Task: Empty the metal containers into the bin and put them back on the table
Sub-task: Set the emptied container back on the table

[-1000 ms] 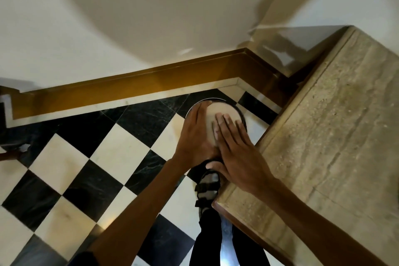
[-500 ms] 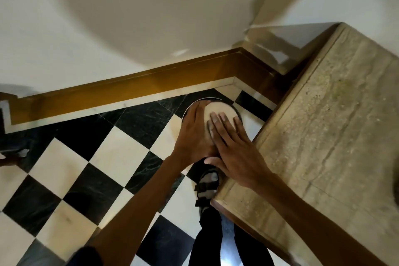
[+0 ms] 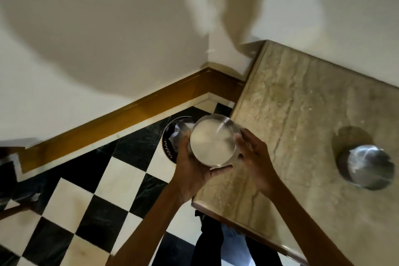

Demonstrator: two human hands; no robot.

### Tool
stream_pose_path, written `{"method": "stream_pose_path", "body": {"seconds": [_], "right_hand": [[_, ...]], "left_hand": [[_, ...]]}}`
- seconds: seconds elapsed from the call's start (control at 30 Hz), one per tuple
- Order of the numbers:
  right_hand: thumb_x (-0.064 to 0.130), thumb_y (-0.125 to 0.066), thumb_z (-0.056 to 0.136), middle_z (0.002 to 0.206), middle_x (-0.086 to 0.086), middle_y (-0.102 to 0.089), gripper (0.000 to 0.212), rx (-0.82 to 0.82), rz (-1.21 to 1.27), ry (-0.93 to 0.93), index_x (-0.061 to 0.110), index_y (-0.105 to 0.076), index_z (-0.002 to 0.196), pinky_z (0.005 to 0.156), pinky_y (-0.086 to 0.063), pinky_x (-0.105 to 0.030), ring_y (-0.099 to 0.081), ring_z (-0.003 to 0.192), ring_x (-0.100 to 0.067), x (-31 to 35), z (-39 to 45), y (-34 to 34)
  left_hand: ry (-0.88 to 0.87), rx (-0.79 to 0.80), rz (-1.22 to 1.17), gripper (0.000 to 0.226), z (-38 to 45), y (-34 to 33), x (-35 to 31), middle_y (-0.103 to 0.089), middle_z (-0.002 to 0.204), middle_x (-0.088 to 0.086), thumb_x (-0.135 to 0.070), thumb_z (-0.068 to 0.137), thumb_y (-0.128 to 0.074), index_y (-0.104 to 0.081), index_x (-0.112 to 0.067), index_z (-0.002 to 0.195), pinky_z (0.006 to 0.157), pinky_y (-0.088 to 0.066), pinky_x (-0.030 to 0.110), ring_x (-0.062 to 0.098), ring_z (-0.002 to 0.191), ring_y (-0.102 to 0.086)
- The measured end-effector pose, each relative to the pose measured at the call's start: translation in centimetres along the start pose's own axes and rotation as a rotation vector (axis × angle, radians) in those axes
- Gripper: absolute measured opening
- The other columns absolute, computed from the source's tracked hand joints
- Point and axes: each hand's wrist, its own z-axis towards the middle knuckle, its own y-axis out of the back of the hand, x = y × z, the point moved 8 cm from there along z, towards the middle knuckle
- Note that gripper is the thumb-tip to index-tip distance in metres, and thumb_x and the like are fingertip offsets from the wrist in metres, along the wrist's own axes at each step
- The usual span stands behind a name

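A round metal container (image 3: 212, 141) with a pale, whitish inside is held mouth-up between both hands, at the table's left edge. My left hand (image 3: 192, 168) grips its left side and underside. My right hand (image 3: 255, 163) holds its right side. Just behind and left of it, on the floor, stands a dark round bin (image 3: 172, 136) with crumpled white paper inside; the container hides part of it. A second metal container (image 3: 367, 166) stands on the marble table (image 3: 302, 114) at the right, blurred.
The table fills the right side, with its corner close to my legs. The floor (image 3: 86, 190) is black and white checkered tile. A brown skirting board runs along the white wall into the corner behind the bin. A dark object sits at the far left edge.
Earlier both hands pressed on the container low over the bin. Now they have lifted it up and turned it mouth-up near the table edge. The view shifted, showing the second container.
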Motion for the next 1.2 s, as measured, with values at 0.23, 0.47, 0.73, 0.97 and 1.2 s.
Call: {"method": "stream_pose_path", "body": {"seconds": [0.23,0.47,0.73,0.97,1.2], "right_hand": [[0.021,-0.063,0.095,0.118,-0.01,-0.072,0.033,-0.255,0.01,-0.133,0.017,-0.06,0.128,0.082,-0.062,-0.05,-0.067,0.11,-0.026,-1.9,-2.0,12.0],[0.019,-0.058,0.092,0.12,-0.015,-0.069,0.04,-0.36,-0.321,-0.114,0.011,-0.057,0.131,0.09,-0.056,-0.052,-0.067,0.103,-0.03,-2.8,2.8,21.7],[0.016,-0.051,0.069,0.112,-0.021,-0.065,0.059,-0.457,-0.411,-0.218,0.015,-0.059,0.128,0.082,-0.056,-0.043,-0.063,0.101,-0.039,-4.6,8.4,28.5],[-0.007,-0.052,0.078,0.099,-0.02,-0.072,0.033,-0.491,-0.334,-0.17,0.0,-0.069,0.106,0.065,-0.054,-0.03,-0.069,0.091,-0.035,-2.2,7.7,31.3],[-0.007,-0.047,0.09,0.124,-0.015,-0.067,0.04,-0.624,-0.427,-0.115,0.008,-0.069,0.121,0.095,-0.047,-0.028,-0.063,0.114,-0.028,-1.1,0.5,35.4]], "left_hand": [[-0.212,-0.335,0.468,0.021,2.0,-5.4,3.6,-0.069,0.118,0.008,-0.034,0.105,-0.051,-0.063,-0.022,0.117,0.078,-0.063,0.051,0.025,0.105,-0.068],[-0.232,-0.185,0.782,0.026,10.1,-13.0,7.2,-0.066,0.13,-0.001,-0.03,0.104,-0.055,-0.061,-0.025,0.129,0.079,-0.062,0.035,0.014,0.116,-0.065],[-0.216,-0.269,0.794,0.051,17.8,-19.7,9.1,-0.061,0.133,0.014,-0.045,0.104,-0.047,-0.055,-0.009,0.14,0.077,-0.059,0.038,0.032,0.122,-0.059],[-0.344,-0.248,0.913,0.042,19.7,-21.5,10.3,-0.067,0.121,0.015,-0.042,0.102,-0.05,-0.065,-0.013,0.127,0.093,-0.054,0.046,0.032,0.115,-0.063],[-0.663,-0.485,1.022,0.032,14.5,-20.9,12.2,-0.064,0.125,0.006,-0.026,0.106,-0.05,-0.062,-0.009,0.131,0.084,-0.051,0.016,0.017,0.111,-0.061]]}}
